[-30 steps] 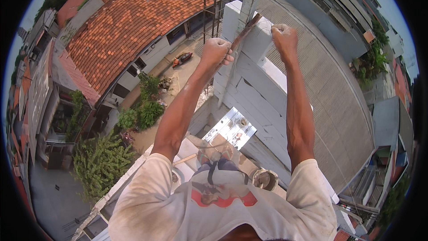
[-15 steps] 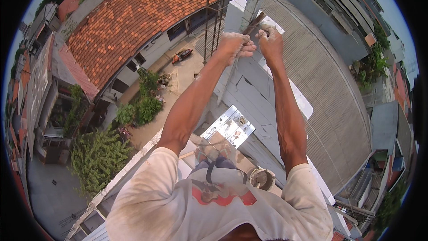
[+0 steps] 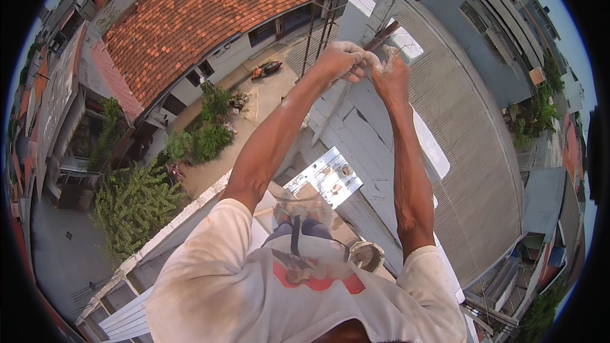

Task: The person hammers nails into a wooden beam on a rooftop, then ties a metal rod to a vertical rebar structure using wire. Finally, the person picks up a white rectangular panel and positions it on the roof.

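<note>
Both my arms stretch out ahead over a wall of white blocks (image 3: 365,130), and my hands meet beside an upright grey post (image 3: 393,0). My left hand (image 3: 343,62) is closed, its fingers bent and dusted white. Against its fingertips rests the thumb side of my right hand (image 3: 390,75), which is closed too. Anything pinched between them is too small to make out. A thin dark strand (image 3: 414,43) curves out just beyond my right hand, near a white block (image 3: 406,47) on the wall's top.
Upright rebar (image 3: 316,22) rises left of my hands. Below lie a shiny metal sheet (image 3: 330,174) with clumps on it and a bucket (image 3: 366,255) by my legs. A corrugated roof (image 3: 470,152) borders the wall at right; a courtyard (image 3: 257,98) lies far below at left.
My hands have drawn together until they touch; a gap showed between them before. The view has shifted a little, so the post and rebar sit further right.
</note>
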`<state>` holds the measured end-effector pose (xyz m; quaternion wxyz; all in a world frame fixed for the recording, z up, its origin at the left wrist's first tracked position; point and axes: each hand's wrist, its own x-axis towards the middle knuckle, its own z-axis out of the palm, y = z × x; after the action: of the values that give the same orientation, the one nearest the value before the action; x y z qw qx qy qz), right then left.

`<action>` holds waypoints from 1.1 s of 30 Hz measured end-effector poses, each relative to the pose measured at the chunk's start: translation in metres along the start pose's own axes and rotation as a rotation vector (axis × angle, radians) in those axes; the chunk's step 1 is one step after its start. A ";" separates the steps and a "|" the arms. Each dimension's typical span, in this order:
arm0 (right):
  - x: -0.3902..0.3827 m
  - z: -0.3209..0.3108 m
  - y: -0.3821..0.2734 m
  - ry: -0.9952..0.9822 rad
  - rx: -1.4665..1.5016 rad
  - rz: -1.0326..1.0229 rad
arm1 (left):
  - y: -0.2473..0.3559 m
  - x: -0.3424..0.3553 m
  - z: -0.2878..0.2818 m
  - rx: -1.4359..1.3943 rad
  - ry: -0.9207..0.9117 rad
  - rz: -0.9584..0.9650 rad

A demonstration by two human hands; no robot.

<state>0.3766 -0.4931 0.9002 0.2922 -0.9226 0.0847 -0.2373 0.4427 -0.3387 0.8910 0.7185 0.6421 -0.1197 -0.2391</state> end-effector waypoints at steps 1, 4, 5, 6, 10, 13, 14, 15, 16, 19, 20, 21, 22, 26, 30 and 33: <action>0.002 0.000 0.003 0.021 -0.079 -0.074 | -0.007 0.001 -0.004 0.011 0.055 0.006; 0.005 0.002 0.006 0.067 -0.236 -0.229 | -0.036 0.008 -0.012 0.252 0.265 0.209; 0.005 0.001 0.006 0.071 -0.238 -0.234 | -0.043 0.011 -0.013 0.368 0.339 0.307; 0.006 0.001 0.005 0.075 -0.239 -0.239 | -0.049 0.014 -0.015 0.438 0.390 0.418; 0.005 -0.001 0.004 0.031 -0.279 -0.122 | -0.035 0.016 -0.007 0.612 0.392 0.895; 0.010 0.007 0.016 0.083 -0.227 -0.135 | -0.015 0.034 -0.009 0.705 0.221 1.119; 0.011 0.009 0.019 0.108 -0.214 -0.151 | -0.009 0.042 -0.011 0.741 0.151 1.165; 0.011 0.010 0.022 0.132 -0.202 -0.166 | -0.004 0.047 -0.015 0.742 0.094 1.122; 0.010 0.010 0.022 0.130 -0.201 -0.161 | 0.001 0.052 -0.022 0.746 0.038 1.078; 0.008 0.010 0.019 0.113 -0.184 -0.140 | 0.011 0.065 -0.032 0.822 -0.072 1.045; 0.006 0.007 0.013 0.102 -0.168 -0.126 | 0.013 0.068 -0.034 0.858 -0.098 1.050; 0.005 0.006 0.011 0.090 -0.151 -0.112 | 0.015 0.072 -0.037 0.881 -0.112 1.049; 0.004 0.006 0.014 0.095 -0.143 -0.133 | 0.019 0.075 -0.036 0.899 -0.128 1.051; 0.007 0.001 0.017 0.066 -0.154 -0.159 | 0.028 0.076 -0.035 1.026 -0.110 1.053; 0.009 -0.003 0.015 0.054 -0.149 -0.177 | 0.026 0.058 -0.021 1.175 0.089 1.260; 0.008 -0.005 0.019 0.044 -0.129 -0.130 | 0.042 0.050 -0.008 1.361 0.104 1.623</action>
<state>0.3807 -0.5128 0.8956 0.2142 -0.9375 0.0462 -0.2702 0.4978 -0.3538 0.9237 0.1563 0.6465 -0.5903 0.4573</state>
